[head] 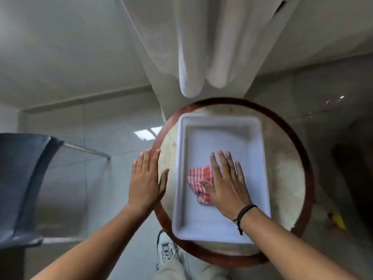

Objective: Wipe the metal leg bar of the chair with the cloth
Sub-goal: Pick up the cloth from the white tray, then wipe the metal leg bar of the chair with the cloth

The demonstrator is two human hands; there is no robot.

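Note:
A red-and-white striped cloth [198,179] lies crumpled in a white plastic tray [180,158] on a small round table. My right hand [226,182] lies flat over the cloth's right part with fingers spread, not closed around it. My left hand [146,178] rests flat and open at the table's left rim, holding nothing. A dark blue chair [19,178] stands at the far left, and its thin metal bar [86,150] runs from the seat toward the right.
The round table [286,168] has a brown wooden rim and a pale worn top. White curtains [193,47] hang behind it. My shoe [166,250] is on the tiled floor below the table. A yellow object [338,220] lies on the floor at right.

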